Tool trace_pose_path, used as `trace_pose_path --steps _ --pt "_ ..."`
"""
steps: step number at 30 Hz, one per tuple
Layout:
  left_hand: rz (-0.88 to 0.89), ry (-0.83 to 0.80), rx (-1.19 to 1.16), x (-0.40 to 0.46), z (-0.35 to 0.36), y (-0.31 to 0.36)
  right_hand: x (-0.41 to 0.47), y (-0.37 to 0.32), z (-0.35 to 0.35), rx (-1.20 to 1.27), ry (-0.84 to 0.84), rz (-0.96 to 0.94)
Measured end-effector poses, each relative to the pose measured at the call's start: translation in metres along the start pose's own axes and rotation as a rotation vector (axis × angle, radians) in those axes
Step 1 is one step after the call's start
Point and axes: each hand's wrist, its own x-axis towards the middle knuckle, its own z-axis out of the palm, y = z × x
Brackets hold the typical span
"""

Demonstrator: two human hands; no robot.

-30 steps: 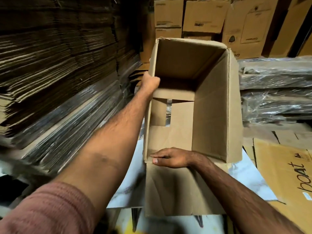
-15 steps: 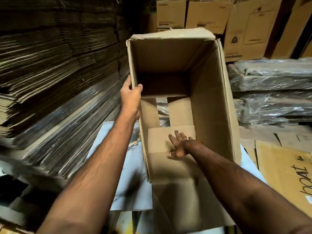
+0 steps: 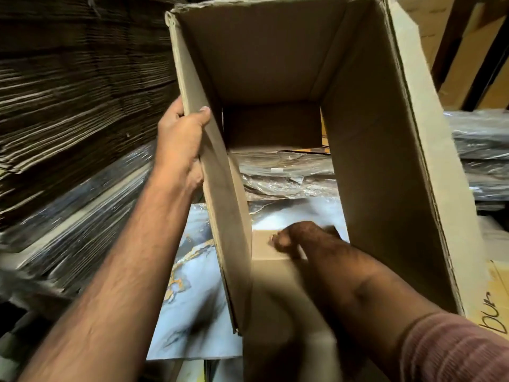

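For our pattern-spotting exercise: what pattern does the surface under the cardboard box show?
The surface is marbled blue-grey and white with gold veins; head view.

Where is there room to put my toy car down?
On the bare marbled tabletop, between the left arm and the cardboard box. Inside the box it is crowded: the right hand is at a flap. Cardboard stacks fill the left.

Flattened cardboard sheets (image 3: 68, 92) are stacked high at the left, with plastic-wrapped bundles (image 3: 82, 210) piled beneath them. A marbled counter (image 3: 192, 285) is seen below. At the right, more wrapped bundles (image 3: 482, 150) are stacked under brown cartons (image 3: 468, 64), beside a lettered cardboard sheet (image 3: 495, 312).
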Motion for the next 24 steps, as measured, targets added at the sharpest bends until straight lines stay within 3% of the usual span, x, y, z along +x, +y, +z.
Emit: trace_pose_path --steps 2,5,11,13,24 --pt "-0.005 0.013 0.005 -0.002 0.004 0.004 -0.011 0.006 0.002 0.038 0.018 -0.045" --pt "0.017 -0.006 0.014 -0.008 0.017 0.002 -0.022 0.008 0.0 0.007 0.195 -0.14" --pt "0.028 -0.015 0.05 -0.015 0.035 -0.012 -0.04 0.007 -0.04 -0.02 0.92 -0.263" --pt "0.023 -0.023 0.045 -0.004 0.035 -0.028 -0.045 0.009 -0.059 -0.041 1.038 -0.249" --pt "0.084 -0.047 0.041 -0.028 0.047 0.003 -0.05 -0.001 -0.125 -0.141 1.022 -0.112"
